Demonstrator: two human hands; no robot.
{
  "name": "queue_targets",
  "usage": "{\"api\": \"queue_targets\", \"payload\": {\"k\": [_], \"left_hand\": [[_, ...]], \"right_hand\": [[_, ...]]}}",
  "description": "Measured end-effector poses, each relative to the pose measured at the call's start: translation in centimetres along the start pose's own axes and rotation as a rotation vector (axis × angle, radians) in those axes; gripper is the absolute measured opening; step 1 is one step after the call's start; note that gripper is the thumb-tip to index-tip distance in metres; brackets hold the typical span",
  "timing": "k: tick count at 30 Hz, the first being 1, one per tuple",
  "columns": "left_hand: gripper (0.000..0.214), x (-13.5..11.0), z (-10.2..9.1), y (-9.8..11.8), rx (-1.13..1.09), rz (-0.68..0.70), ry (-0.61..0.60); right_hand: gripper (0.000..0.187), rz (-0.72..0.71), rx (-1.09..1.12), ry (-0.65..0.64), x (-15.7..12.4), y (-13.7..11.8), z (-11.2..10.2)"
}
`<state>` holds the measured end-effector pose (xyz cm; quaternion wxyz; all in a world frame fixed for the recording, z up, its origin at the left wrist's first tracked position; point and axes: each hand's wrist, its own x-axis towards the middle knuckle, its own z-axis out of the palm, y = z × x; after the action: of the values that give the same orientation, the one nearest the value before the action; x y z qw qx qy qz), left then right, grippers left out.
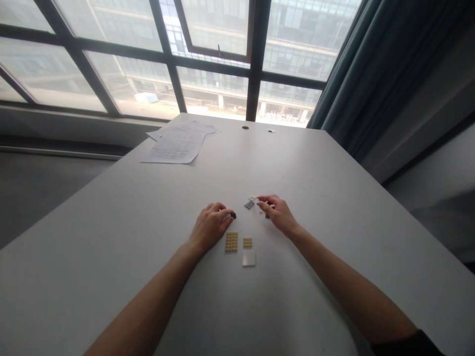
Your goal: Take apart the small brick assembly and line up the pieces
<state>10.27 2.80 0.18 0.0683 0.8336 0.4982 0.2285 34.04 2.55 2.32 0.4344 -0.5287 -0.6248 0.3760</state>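
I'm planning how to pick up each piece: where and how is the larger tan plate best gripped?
Probably pinch the larger tan plate by its two long side edges, from above. It lies flat, studs up, and is narrower across than front to back. The smaller tan plate leaves a gap on its right; the left hand is close on its left.
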Motion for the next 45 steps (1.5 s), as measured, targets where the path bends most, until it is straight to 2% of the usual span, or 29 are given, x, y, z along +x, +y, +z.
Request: {"api": "queue_targets", "payload": {"k": [3, 5, 7, 10, 12, 14, 20, 24, 32, 40, 45], "left_hand": [[0.024, 0.0, -0.1, 0.1, -0.003, 0.002, -0.007], [0.023, 0.0, -0.1, 0.1, -0.010, 0.003, -0.001], [0.023, 0.1, -0.2, 0.2, -0.014, 0.004, 0.003], [0.024, 0.1, -0.2, 0.2, -0.008, 0.005, -0.001], [0.025, 0.1, -0.2, 0.2, 0.002, 0.007, -0.005], [0.025, 0.1, -0.2, 0.2, 0.010, 0.015, -0.010], [0.030, 0.1, -0.1, 0.3, 0.007, 0.003, 0.001], [0.026, 0.1, -0.1, 0.3, 0.004, 0.009, -0.010], [0.025, 0.1, -0.2, 0.3, 0.019, 0.032, -0.009], [0.025, 0.1, -0.1, 0.2, 0.024, 0.033, 0.011], [0.022, 0.0, -0.1, 0.2, 0.044, 0.038, 0.009]], "right_hand": [[0.035, 0.221, 0.544, -0.091, -0.8, -0.8, -0.6], [0.034, 0.319, 0.764, -0.139, -1.2, -1.5, -0.9], [0.032, 0.373, 0.857, -0.157, -1.6, -2.0, -1.3], [0.033, 0.381, 0.848, -0.143, -1.8, -2.2, -1.6], [0.035, 0.337, 0.766, -0.135, -2.0, -2.0, -1.8], [0.037, 0.261, 0.582, -0.122, -2.1, -1.7, -2.0], [0.024, -0.175, -0.385, -0.068, -2.7, -0.4, -2.4], [0.028, -0.238, -0.703, -0.117, -3.2, 0.2, -2.0], [0.031, -0.277, -0.856, -0.181, -3.1, 0.3, -1.5], [0.037, -0.239, -0.837, -0.172, -3.1, 0.5, -1.9], [0.035, -0.243, -0.830, -0.171, -3.1, 0.4, -1.8]]}}
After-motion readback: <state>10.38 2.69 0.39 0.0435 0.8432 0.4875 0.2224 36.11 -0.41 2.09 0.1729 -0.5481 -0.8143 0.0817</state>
